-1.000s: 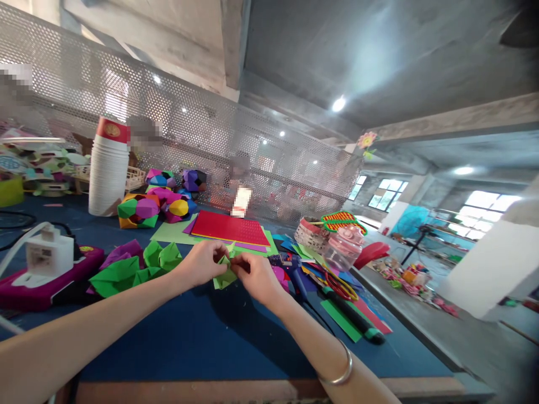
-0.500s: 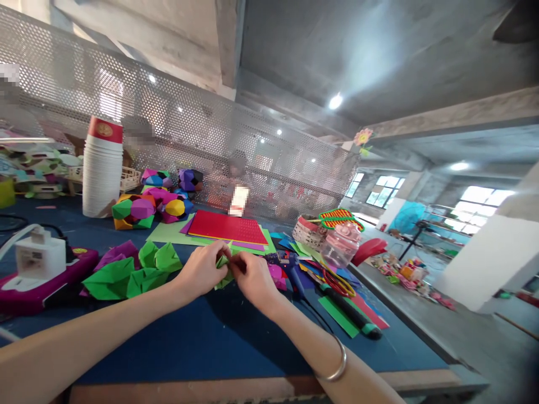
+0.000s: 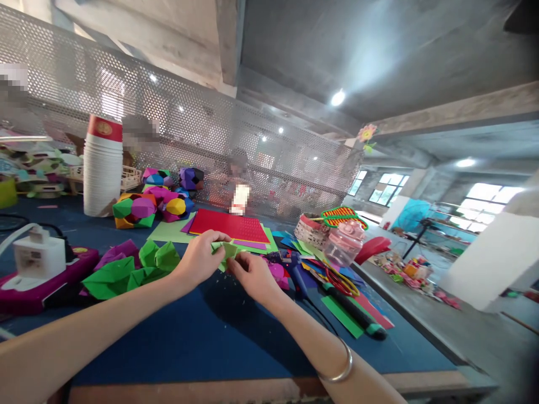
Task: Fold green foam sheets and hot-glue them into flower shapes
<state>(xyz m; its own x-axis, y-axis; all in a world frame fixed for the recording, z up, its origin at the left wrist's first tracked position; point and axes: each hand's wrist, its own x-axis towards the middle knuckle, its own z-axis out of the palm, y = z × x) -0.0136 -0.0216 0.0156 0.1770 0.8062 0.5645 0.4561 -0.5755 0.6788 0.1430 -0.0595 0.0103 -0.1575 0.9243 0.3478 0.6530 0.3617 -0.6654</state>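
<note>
A small piece of light green folded paper (image 3: 228,255) is held between my two hands above the blue table. My left hand (image 3: 201,258) pinches its left side, fingers closed. On its right edge, the thumb and fingers of my right hand (image 3: 255,276) are closed too. Behind the hands lies a stack of sheets with a red one (image 3: 227,225) on top. Green folded paper pieces (image 3: 113,278) rest left of my left hand. Just right of my right hand is a blue glue gun (image 3: 295,269), its cord running toward my right forearm.
A stack of paper cups (image 3: 102,168) and colourful paper balls (image 3: 135,210) stand at the back left. A magenta power strip (image 3: 80,269) is at far left. On the right are a pink-lidded jar (image 3: 344,244), scissors and a black-and-green tool (image 3: 356,311).
My hands have moved slightly apart, and more of the light green paper shows between them. The view has shifted slightly.
</note>
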